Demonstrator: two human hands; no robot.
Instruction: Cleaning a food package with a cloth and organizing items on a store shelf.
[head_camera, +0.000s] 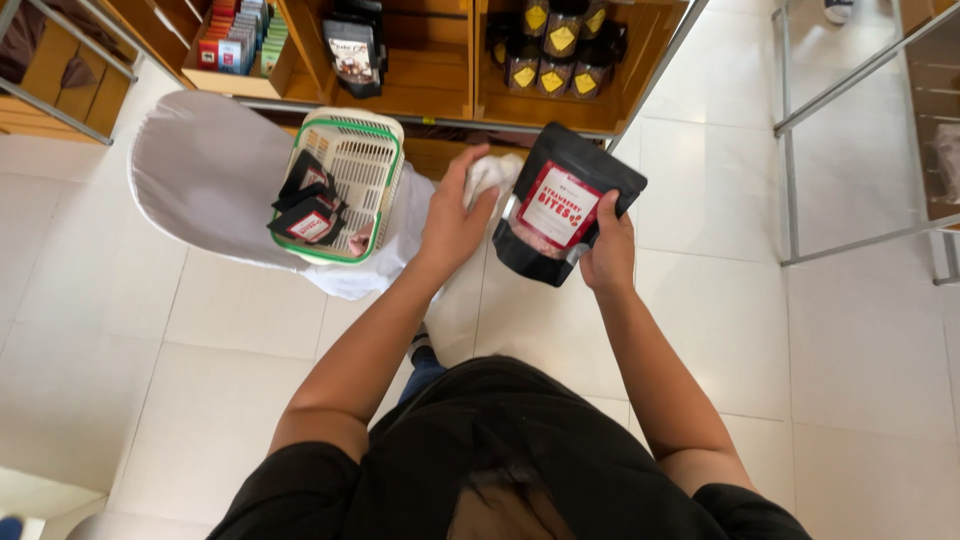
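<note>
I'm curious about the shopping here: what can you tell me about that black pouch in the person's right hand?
The black pouch is a flat, glossy, plastic-looking bag with a red and white label and a clear window showing pinkish contents. It is tilted, held in the air above the white tiled floor. The right hand grips its lower right edge; nothing else touches it.
</note>
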